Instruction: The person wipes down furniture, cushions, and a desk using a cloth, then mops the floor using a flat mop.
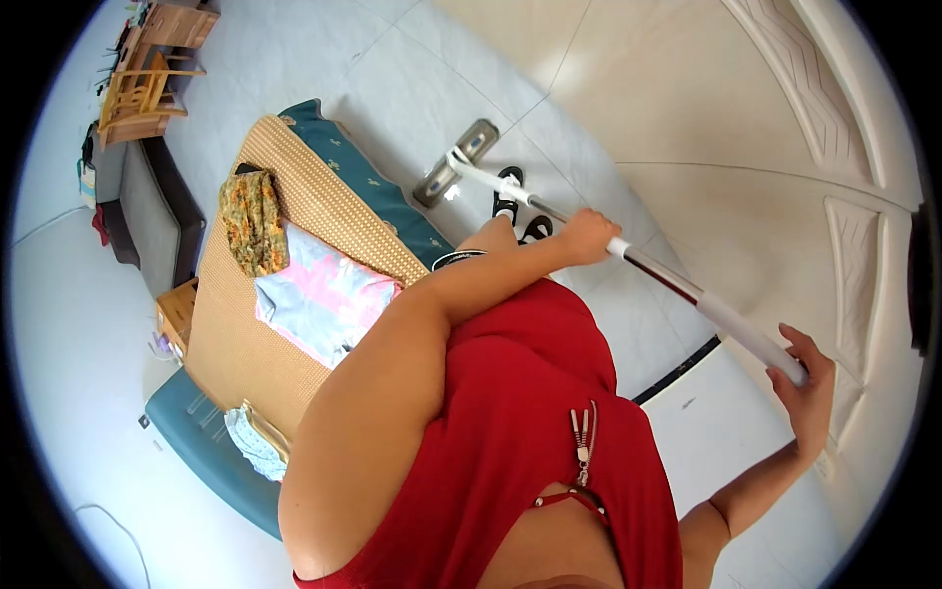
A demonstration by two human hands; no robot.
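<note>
A flat mop (662, 275) with a white and silver pole slants across in front of my red dress. My left hand (591, 237) is wrapped round the middle of the pole. At its upper end, my right hand (810, 391) holds the white grip between thumb and fingers, with the fingers loosely curved. The mop's grey rectangular head (456, 163) rests on the tiled floor (471, 59), near my feet in black sandals (507, 193). The underside of the head is hidden.
On my left is a bed (221, 334) with a woven mat, a folded pink and blue cloth (319, 290) and a patterned cloth (253, 221). Beyond it stand a grey sofa (152, 216) and a wooden chair (142, 98). Pale panelled doors (844, 265) are on my right.
</note>
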